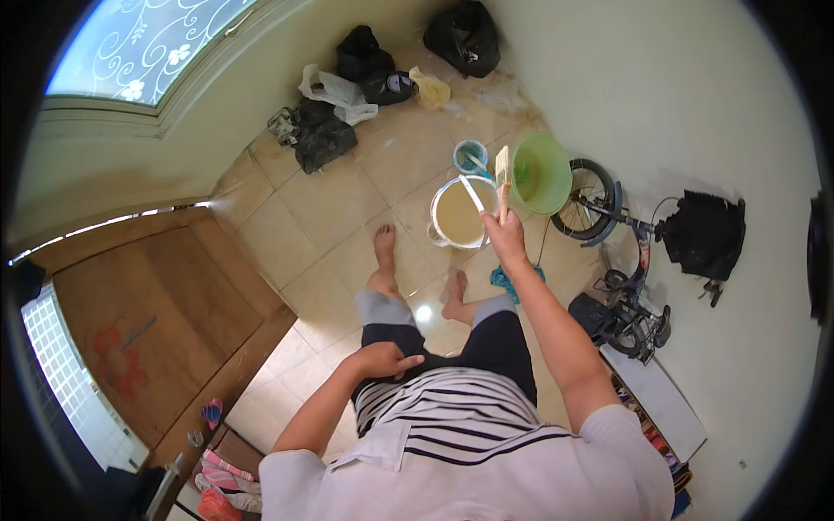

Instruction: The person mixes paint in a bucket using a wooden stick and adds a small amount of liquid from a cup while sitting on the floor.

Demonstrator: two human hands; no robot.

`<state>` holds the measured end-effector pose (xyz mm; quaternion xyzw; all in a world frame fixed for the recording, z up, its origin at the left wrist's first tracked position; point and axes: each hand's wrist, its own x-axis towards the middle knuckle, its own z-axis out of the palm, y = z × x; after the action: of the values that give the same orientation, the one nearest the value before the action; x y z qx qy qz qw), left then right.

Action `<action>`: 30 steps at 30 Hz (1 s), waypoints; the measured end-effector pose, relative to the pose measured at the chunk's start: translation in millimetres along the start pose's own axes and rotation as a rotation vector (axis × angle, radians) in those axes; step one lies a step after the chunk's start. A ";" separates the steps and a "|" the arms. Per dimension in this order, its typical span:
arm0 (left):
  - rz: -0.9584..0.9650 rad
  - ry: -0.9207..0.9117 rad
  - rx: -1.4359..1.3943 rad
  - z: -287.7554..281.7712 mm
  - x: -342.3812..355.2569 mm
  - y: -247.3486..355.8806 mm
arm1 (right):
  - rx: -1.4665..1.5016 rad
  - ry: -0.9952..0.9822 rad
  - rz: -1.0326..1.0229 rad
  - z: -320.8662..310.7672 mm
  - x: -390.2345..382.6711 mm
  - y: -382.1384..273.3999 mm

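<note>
My right hand (506, 240) is closed around the wooden handle of a paintbrush (503, 167), its pale bristles pointing away from me. Below the brush stands a white bucket (433, 212) with beige liquid inside. A white strip (472, 193) crosses the bucket's opening up to my fingers; whether I hold it too, I cannot tell. Just beyond is a small blue bucket (459, 157) with a light-handled tool in it, and to its right a translucent green tub (556, 178). My left hand (382, 359) lies on my dark shorts, a finger stretched out, holding nothing.
A small bicycle (638, 252) leans along the right wall, with a blue cloth (506, 282) on the tiles near it. Black bags (326, 137) and other bags lie by the far corner. At left is a brown wooden door (165, 313); a window (148, 52) is above.
</note>
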<state>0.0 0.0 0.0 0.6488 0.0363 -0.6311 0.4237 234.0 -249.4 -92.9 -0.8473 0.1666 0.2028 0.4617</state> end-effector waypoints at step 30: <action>0.299 0.836 -0.739 -305.3 415.4 -100.4 | 0.176 -0.028 -0.159 277.2 305.6 145.4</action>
<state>265.6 43.4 -451.0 0.6501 0.3268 -0.1997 0.6563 376.6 -118.2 -485.1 -0.8110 0.1093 0.1620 0.5514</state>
